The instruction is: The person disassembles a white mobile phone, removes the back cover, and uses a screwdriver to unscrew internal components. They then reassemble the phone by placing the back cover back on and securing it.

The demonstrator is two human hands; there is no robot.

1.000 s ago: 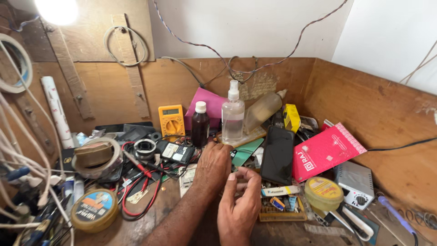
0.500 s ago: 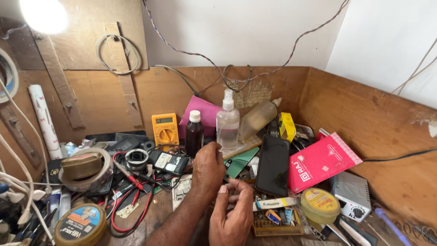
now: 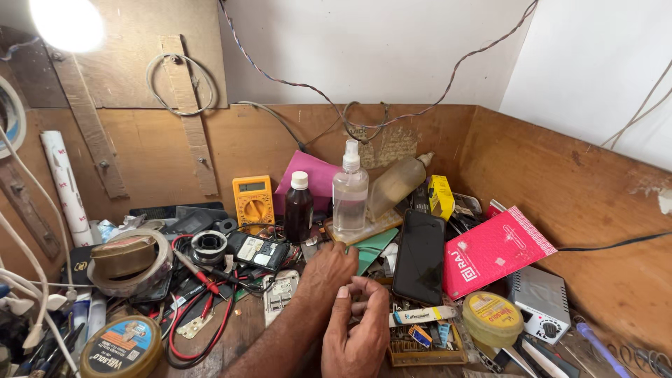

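My left hand (image 3: 329, 269) reaches forward over the cluttered wooden bench, its fingers curled down onto small parts just in front of a clear spray bottle (image 3: 348, 189) and a dark brown bottle (image 3: 299, 208). Its fingertips are hidden, so I cannot tell whether it grips anything. My right hand (image 3: 358, 329) sits close behind it with the fingers bent and the thumb raised; nothing shows inside it. A white switch plate (image 3: 281, 295) lies just left of the left wrist. A black phone (image 3: 418, 255) lies to the right of both hands.
A yellow multimeter (image 3: 253, 199) leans on the back wall. Red and black probe leads (image 3: 203, 311), a tape roll (image 3: 129, 259) and a round tin (image 3: 122, 348) crowd the left. A red booklet (image 3: 493, 248), a yellow tin (image 3: 492, 318) and a grey box (image 3: 540, 304) lie right.
The view has drifted a little down and right. Both hands stay close together at the bench's middle, the left hand slightly further forward.
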